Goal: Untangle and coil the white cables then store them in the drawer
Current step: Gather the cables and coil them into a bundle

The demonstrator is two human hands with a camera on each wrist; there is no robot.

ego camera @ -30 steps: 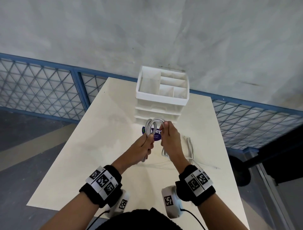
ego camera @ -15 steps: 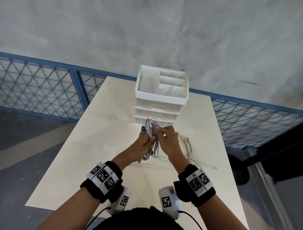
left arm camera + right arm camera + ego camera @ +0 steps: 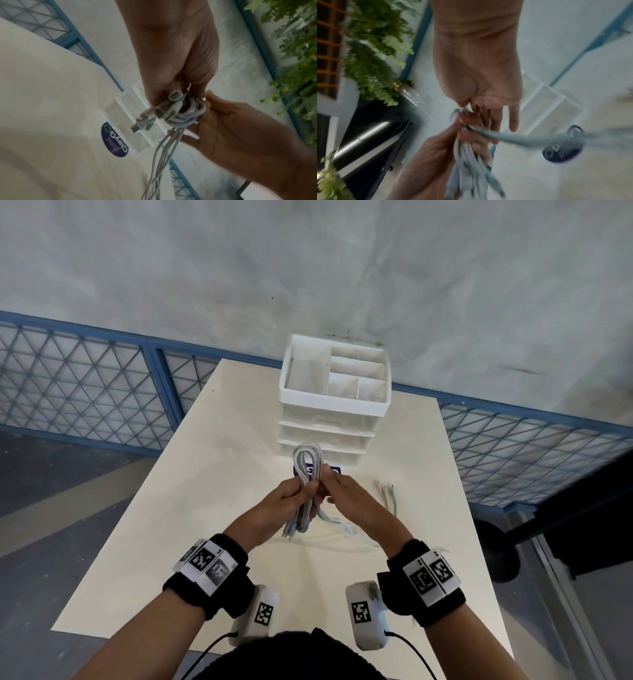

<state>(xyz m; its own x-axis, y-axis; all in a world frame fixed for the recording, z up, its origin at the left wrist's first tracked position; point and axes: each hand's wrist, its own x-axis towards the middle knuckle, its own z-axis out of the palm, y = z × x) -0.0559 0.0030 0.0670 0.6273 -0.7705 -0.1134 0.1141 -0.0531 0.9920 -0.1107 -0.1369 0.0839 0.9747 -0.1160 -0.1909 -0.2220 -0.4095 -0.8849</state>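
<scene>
Cables (image 3: pixel 306 474), looped into a bundle, are held above the table (image 3: pixel 144 535) before the drawer unit (image 3: pixel 334 419). The left hand (image 3: pixel 294 494) grips the bundle; the right hand (image 3: pixel 342 491) pinches its strands.

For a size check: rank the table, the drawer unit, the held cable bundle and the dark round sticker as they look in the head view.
1. table
2. drawer unit
3. cable bundle
4. sticker, mostly hidden behind the hands
</scene>
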